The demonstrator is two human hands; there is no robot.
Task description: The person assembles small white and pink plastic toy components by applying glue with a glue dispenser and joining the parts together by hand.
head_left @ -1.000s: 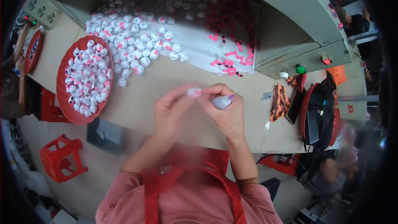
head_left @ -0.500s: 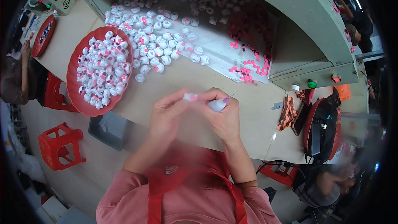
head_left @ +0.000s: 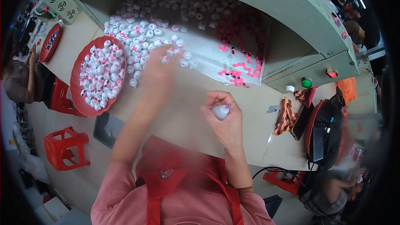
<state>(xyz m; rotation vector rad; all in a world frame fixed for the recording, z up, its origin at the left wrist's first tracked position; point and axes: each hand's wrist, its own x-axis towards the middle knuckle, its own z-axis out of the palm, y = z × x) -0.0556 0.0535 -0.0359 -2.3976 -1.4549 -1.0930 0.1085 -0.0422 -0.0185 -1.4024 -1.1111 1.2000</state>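
Note:
My left hand (head_left: 161,73), smeared by motion, is over the near right edge of a pile of small round white pieces with pink bits (head_left: 139,43); whether its fingers hold anything cannot be made out. Closer to me, above the bench top, my right hand (head_left: 227,121) is wrapped round a small white squeeze bottle (head_left: 220,111) with a purple tip. A red scalloped basin (head_left: 75,85) at the left is heaped with similar white pieces. Loose pink and dark discs (head_left: 237,73) lie spread over a whitish sheet (head_left: 208,68), right of the pile.
A grey-green cabinet hood (head_left: 266,4) arches over the pile. On its right front sit a green button (head_left: 306,82) and other knobs. Striped cloth (head_left: 286,116) and a black bag (head_left: 327,129) lie at the right. A grey bin (head_left: 104,131) and red stool (head_left: 66,148) stand left, below the bench.
My left hand has left the right hand and moved up and left to the white pile. The white and pink piece between my hands is no longer seen there. My right hand keeps the bottle.

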